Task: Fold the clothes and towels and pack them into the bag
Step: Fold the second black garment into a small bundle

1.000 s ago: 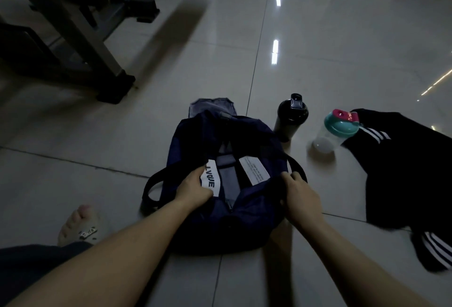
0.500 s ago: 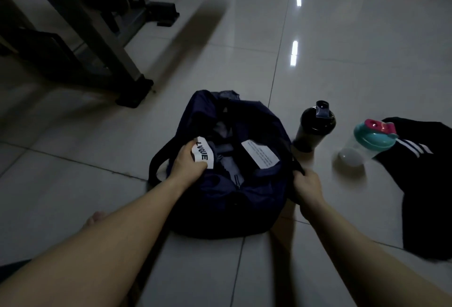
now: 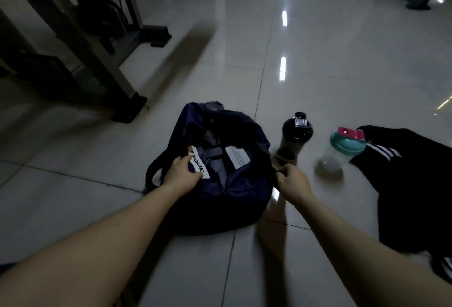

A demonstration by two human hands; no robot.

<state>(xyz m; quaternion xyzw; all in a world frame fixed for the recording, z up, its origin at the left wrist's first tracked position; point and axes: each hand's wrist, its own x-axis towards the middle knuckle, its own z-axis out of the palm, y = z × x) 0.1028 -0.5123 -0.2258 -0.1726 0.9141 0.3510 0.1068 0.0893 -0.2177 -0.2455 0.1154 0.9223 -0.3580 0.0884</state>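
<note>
The dark blue bag [image 3: 239, 208] is set on the floor [image 3: 318, 86], its mouth pulled apart: the left rim, at a white label [image 3: 199, 166], is gripped by the left hand [image 3: 182, 175] and the right edge is pinched by the right hand [image 3: 292, 180]. The mouth is best stretched wide and level before loading. Grey fabric is seen inside; lining or clothing cannot be told. A black striped garment [image 3: 415, 184] lies unfolded at right.

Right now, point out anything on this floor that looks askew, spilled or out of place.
Only the black striped garment: it lies unfolded on the tiles, right of the open bag held by the left hand and right hand. The black shaker bottle and teal-lidded bottle look upright; no spill shows.
</note>
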